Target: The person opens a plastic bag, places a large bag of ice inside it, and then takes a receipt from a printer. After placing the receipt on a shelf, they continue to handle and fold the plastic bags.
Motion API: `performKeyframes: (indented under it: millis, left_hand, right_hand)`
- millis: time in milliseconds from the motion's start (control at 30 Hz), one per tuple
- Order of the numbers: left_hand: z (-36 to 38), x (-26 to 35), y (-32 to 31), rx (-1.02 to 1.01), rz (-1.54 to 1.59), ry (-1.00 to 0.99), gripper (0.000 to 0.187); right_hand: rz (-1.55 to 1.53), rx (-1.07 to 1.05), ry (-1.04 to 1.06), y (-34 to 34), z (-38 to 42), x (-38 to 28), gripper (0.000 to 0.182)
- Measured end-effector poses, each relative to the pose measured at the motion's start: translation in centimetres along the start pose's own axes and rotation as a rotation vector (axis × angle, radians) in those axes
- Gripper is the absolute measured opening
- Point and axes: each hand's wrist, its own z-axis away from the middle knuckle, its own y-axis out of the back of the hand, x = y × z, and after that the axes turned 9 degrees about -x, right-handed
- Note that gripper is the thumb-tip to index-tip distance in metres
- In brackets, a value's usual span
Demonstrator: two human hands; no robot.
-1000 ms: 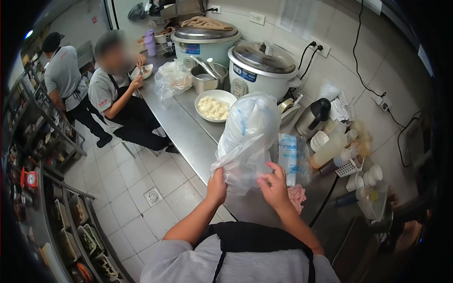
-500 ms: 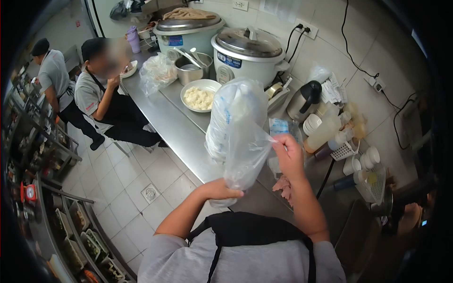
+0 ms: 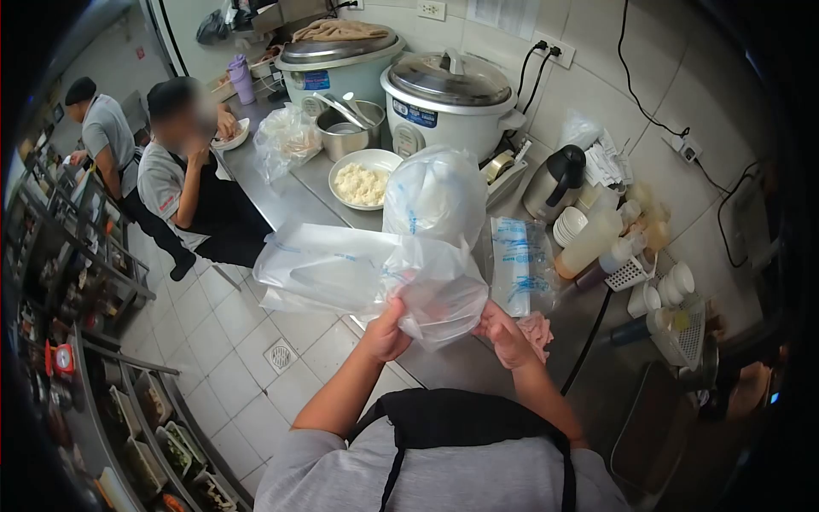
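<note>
The left hand pinches the near side of a clear plastic bag between thumb and fingers, the fingers partly hidden by the film; the right hand nips its right edge. Half a second ago the left hand sat lower, around the gathered film, and the right was higher, drawing an edge outward. Now both are nearly level, and the bag spreads leftward past the edge of the steel bench.

A pink cloth lies just beyond the right hand, with a blue-printed packet behind it. Directly behind the bag stands a plastic-wrapped bundle; the bag covers its lower part, which showed earlier. The bundle overlaps the right side of a bowl of rice in this view. Farther back are a metal pot holding utensils, a rice cooker and, at the bench's far end, a seated co-worker, one hand now at a bowl.
</note>
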Motion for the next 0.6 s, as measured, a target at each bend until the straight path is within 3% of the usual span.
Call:
performKeyframes:
  millis: [67, 167, 267, 367, 567, 600]
  left_hand:
    - [0.1, -1.2, 0.0, 0.063, -0.064, 0.037, 0.057]
    - [0.4, -1.4, -0.6, 0.048, 0.018, 0.042, 0.059]
    - [1.0, -0.8, 0.3, 0.027, 0.038, 0.067, 0.061]
    - [1.1, -0.1, 0.6, 0.029, -0.089, 0.087, 0.062]
    - [0.7, 0.6, 2.3, -0.040, -0.173, 0.102, 0.071]
    - [0.7, 0.8, 2.1, -0.140, -0.106, 0.058, 0.072]
  right_hand:
    - [-0.059, 0.077, 0.036, -0.9, -0.2, 0.6, 0.048]
    - [0.066, 0.213, -0.140, -0.1, -0.7, 0.3, 0.025]
    - [0.144, 0.312, -0.076, -0.1, -1.2, 0.3, 0.015]
    - [0.356, 0.318, -0.187, 1.2, -0.8, 1.1, 0.017]
    - [0.087, 0.319, 0.011, 0.2, -1.2, -1.1, 0.022]
    - [0.124, 0.295, 0.008, 0.2, -1.2, -1.5, 0.022]
